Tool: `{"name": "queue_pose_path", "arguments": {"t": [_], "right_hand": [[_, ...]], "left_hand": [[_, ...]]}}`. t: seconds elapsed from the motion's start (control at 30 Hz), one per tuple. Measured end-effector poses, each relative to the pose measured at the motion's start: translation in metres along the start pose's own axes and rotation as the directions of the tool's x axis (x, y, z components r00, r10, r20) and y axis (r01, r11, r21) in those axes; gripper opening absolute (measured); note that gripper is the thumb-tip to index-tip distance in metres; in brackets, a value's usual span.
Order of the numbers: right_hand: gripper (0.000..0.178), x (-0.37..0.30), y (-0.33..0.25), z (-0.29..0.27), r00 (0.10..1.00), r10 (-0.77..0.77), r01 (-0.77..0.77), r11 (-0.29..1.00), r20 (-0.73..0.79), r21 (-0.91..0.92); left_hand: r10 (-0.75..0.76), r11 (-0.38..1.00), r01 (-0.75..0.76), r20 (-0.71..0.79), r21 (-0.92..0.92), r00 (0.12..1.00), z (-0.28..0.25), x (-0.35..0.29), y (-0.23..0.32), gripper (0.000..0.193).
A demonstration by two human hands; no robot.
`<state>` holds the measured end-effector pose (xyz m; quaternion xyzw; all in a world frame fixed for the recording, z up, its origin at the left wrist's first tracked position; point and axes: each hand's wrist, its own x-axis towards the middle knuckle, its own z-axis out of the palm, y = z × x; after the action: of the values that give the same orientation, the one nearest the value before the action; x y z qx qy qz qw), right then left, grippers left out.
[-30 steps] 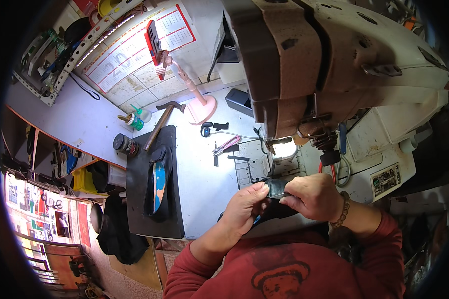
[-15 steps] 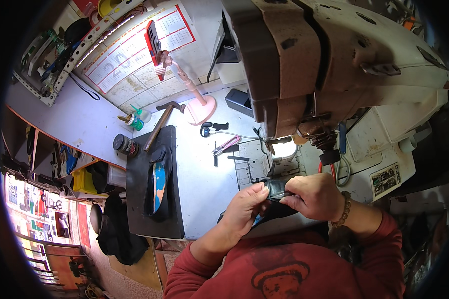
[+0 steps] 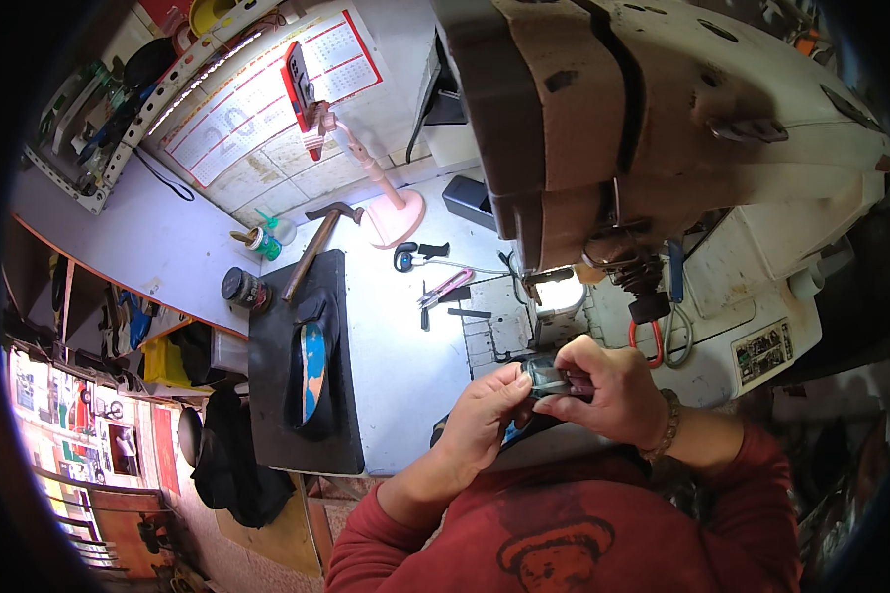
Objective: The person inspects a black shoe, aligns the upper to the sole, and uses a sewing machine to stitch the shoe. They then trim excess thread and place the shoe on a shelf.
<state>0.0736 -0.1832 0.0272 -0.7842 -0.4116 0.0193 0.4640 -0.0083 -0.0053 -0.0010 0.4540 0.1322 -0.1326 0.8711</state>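
Observation:
Near the table's front edge, my left hand pinches one side of a shiny dark strap, thumb on top. On its other side my right hand, with a beaded bracelet at the wrist, is closed with thumb and bent fingers at the strap. The strap seems to belong to a black shoe, mostly hidden under my hands; a bit of its blue insole shows below them. A similar black shoe with a blue and tan insole lies on the black mat to the left.
A large, dirty sewing machine rises close before my hands. On the table lie a hammer, pink snips, a dark jar, a pink phone stand and a black box. Red-handled scissors are beside the machine.
My right hand has shifted slightly left and up and turned at the wrist, with its fingers now bent over the strap. My left hand keeps its pinch almost in place.

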Motion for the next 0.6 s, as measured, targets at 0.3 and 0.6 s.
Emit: {"name": "queue_pose_path", "arguments": {"t": [0.3, 0.6], "right_hand": [[0.028, -0.010, 0.014, -0.001, 0.989, 0.149, -0.149, 0.962, 0.017, 0.228], [0.034, -0.027, 0.038, 0.013, 0.958, 0.227, -0.173, 0.946, -0.177, 0.275]], "left_hand": [[0.053, 0.992, -0.041, 0.099, -0.121, 0.994, -0.011, -0.004, -0.001, 0.029], [0.178, 0.974, -0.183, 0.042, 0.133, 0.983, -0.001, -0.021, 0.004, 0.025]]}}
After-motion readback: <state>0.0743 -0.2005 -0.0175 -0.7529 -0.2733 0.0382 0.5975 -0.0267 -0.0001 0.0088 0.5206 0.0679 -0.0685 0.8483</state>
